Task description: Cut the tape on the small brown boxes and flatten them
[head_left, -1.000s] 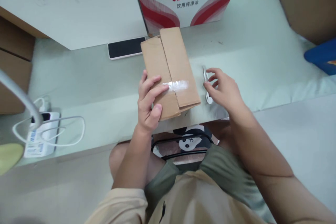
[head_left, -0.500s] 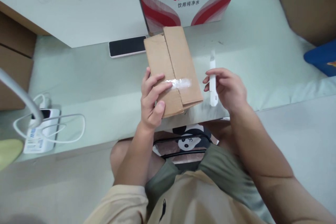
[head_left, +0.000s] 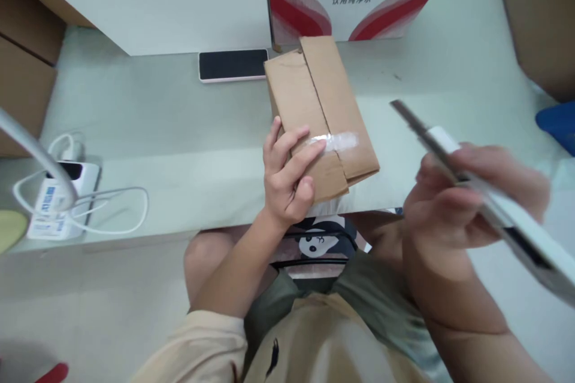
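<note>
A small brown cardboard box (head_left: pixel 323 84) sits at an angle on the pale green tabletop. Clear tape (head_left: pixel 347 142) crosses the seam between its top flaps. My left hand (head_left: pixel 290 176) holds the box by its near left part, fingertips over the top and touching the tape's left end. To the right, my right hand (head_left: pixel 467 191) grips a white utility knife (head_left: pixel 523 221), raised close to the camera and apart from the box. The knife's metal blade is extended and points up and to the left, toward the box.
Behind the box stand a large white-and-red printed carton (head_left: pixel 359 18) and a white panel (head_left: pixel 179 0). A dark-screened phone (head_left: pixel 233 64) lies left of the box. At far left are a white power strip (head_left: pixel 63 203), its cable and a lamp arm (head_left: pixel 38 146). A blue object (head_left: pixel 557 125) sits far right.
My right hand has lifted the knife toward the camera and tilted it, so the blade now points up-left. My left hand stays on the box. The whole view has shifted slightly.
</note>
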`<move>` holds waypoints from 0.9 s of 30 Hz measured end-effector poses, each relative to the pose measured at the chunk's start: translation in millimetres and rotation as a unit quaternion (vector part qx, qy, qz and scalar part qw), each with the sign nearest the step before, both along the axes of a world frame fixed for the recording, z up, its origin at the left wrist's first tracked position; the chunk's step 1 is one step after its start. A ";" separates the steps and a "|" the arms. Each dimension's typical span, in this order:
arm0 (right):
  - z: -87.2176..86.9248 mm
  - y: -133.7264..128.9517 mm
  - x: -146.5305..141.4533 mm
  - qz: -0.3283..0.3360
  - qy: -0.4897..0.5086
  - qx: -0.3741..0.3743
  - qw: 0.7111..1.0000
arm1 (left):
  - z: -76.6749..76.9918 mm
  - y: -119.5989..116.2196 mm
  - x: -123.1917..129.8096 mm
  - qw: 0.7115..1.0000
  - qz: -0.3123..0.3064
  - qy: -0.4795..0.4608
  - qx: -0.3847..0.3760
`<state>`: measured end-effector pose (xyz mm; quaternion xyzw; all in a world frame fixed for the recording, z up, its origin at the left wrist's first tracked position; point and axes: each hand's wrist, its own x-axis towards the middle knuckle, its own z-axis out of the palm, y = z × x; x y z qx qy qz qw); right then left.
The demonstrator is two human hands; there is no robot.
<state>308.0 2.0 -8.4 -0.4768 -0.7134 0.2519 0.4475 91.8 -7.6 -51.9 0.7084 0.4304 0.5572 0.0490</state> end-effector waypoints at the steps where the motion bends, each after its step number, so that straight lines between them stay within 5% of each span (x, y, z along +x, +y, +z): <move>1: 2.2 -4.7 -3.4 -0.002 -0.017 0.017 1.000 | -0.3 0.0 0.4 1.000 0.006 0.007 -0.002; 9: 23.1 -21.7 -34.1 0.006 -0.059 0.197 0.979 | -1.6 1.5 -0.8 1.000 0.004 -0.003 0.002; 19: 22.8 -17.8 -42.4 -0.001 -0.124 0.268 0.955 | -1.3 0.9 -2.9 1.000 0.003 0.022 0.003; 27: 23.4 -18.2 -50.7 -0.013 -0.176 0.229 0.957 | -2.0 1.5 -4.0 1.000 0.004 0.020 -0.002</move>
